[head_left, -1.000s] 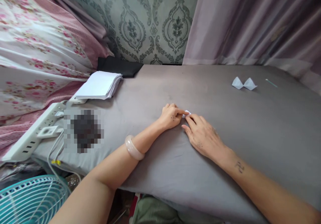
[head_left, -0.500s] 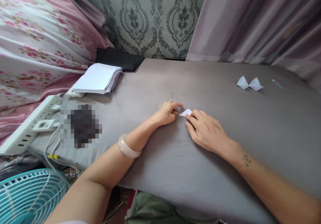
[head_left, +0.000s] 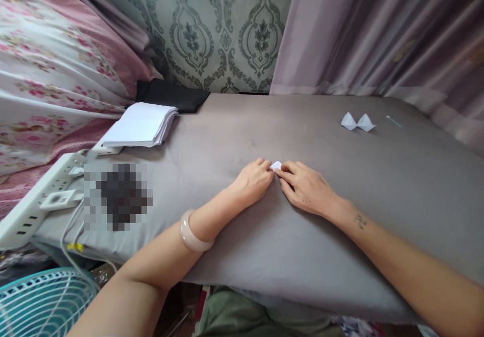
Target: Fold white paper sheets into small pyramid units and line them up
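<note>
A small folded piece of white paper [head_left: 277, 165] lies on the grey cloth surface [head_left: 234, 256], between my two hands. On its left edge are the closed fingers of my left hand [head_left: 257, 180]; a pale bangle [head_left: 192, 233] circles that wrist. My right hand [head_left: 306, 186] grips the paper from the right, its fingertips pressing it down. Parts of the paper are hidden under the fingers. Farther off to the right stands a folded white paper shape with two peaks [head_left: 357, 122].
A stack of white paper [head_left: 139, 124] rests at the back left, by a black cloth [head_left: 172, 96]. At the left edge are a white power strip [head_left: 38, 201] with cables, a pixelated dark patch [head_left: 123, 196] and a blue fan [head_left: 45, 301]. A thin stick [head_left: 394, 121] lies far right.
My left hand has moved right and closed on the paper's left edge, where its index finger was stretched out before. My right hand stays on the paper. The view has shifted slightly.
</note>
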Tool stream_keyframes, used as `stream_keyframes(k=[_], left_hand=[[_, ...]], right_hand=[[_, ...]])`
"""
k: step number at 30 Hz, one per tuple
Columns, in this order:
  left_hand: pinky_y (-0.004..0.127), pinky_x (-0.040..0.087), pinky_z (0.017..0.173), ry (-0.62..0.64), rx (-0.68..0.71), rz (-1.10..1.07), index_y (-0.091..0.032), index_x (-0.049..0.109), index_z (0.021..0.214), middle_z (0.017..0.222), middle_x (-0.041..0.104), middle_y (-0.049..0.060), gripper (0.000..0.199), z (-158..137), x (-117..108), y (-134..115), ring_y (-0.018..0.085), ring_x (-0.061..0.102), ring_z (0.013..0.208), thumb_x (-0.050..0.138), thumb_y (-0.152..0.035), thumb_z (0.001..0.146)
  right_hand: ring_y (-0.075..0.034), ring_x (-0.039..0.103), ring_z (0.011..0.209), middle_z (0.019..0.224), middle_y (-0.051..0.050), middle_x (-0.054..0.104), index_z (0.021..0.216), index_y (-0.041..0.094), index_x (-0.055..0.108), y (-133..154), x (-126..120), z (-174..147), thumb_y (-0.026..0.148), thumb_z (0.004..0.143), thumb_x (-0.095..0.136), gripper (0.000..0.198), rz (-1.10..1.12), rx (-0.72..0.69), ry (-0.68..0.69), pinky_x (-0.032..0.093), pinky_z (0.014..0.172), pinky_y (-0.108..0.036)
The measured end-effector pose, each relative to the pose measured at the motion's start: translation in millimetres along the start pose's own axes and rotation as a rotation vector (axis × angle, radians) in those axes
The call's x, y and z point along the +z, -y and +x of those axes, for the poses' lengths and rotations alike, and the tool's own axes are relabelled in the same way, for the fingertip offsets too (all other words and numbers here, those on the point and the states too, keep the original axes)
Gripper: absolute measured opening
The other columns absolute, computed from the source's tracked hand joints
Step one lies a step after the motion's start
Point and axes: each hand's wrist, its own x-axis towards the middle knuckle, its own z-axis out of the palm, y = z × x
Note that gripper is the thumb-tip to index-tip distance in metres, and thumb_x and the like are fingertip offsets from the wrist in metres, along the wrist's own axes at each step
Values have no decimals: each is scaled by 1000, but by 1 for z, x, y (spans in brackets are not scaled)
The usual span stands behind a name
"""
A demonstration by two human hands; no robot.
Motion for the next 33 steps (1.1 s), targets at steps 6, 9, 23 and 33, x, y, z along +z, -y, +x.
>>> stream_keyframes(k=[6, 9, 23, 33], left_hand=[[38, 41, 85, 88, 92, 89, -6, 67, 93, 94, 61, 16, 28, 2, -4, -6, 28, 52, 97, 40, -10, 88], [37, 42, 84, 53, 49, 43, -6, 67, 95, 94, 60, 15, 29, 3, -1, -1, 26, 52, 94, 39, -9, 87], [32, 48, 84, -278, -121, -357, -15, 71, 97, 94, 64, 9, 29, 3, 18, 14, 20, 58, 90, 44, -12, 85], [33, 49, 81, -345, -219, -536, -15, 58, 114, 92, 64, 7, 31, 7, 29, 19, 18, 58, 84, 60, -25, 84]], right_hand=[[-23, 55, 100, 110, -13, 60, 124, 15, 60, 3, 4, -8, 27, 96, 37, 38, 27, 55, -25, 44, 78, -33], [-22, 56, 98, 104, -10, 60, 110, 18, 67, 1, -3, 1, 27, 96, 37, 35, 57, 73, 33, 43, 76, -33], [-16, 61, 83, 95, -4, 65, 85, 21, 71, -23, 22, 10, 35, 93, 49, 27, 456, 251, -212, 46, 77, -30], [-26, 56, 101, 107, -9, 64, 99, 21, 66, -30, 32, 4, 33, 88, 57, 19, 343, 247, -197, 43, 88, -41]])
